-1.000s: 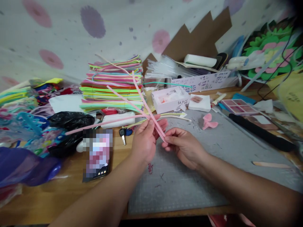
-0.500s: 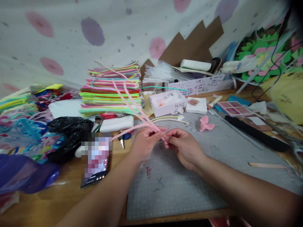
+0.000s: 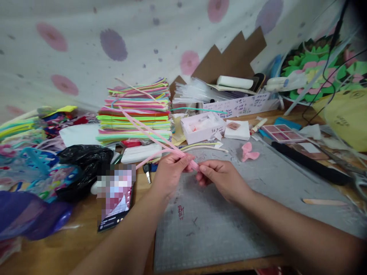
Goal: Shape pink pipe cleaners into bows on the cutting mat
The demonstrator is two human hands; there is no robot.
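Observation:
Several long pink pipe cleaners [image 3: 155, 134] are bunched together above the grey cutting mat [image 3: 218, 229]. My left hand [image 3: 172, 170] is closed around the bunch near its right end, and the long strands fan out up and to the left. At that end, my right hand [image 3: 218, 175] pinches the short tips between thumb and forefinger. The fingers hide how the tips sit together. A small shaped pink pipe-cleaner piece [image 3: 249, 152] lies on the mat beyond my right hand.
Stacked coloured pipe cleaners [image 3: 134, 118] stand at the back left. A phone [image 3: 116, 202] and a key [image 3: 147, 173] lie left of the mat. Rightward are a white box [image 3: 202, 128], a black-handled tool [image 3: 309, 162], scissors [image 3: 359, 183] and a wooden stick [image 3: 323, 201].
My left hand has shifted slightly left along the bunch, showing more pink between the hands. The long strands have swung lower and further left. My right hand keeps its pinch.

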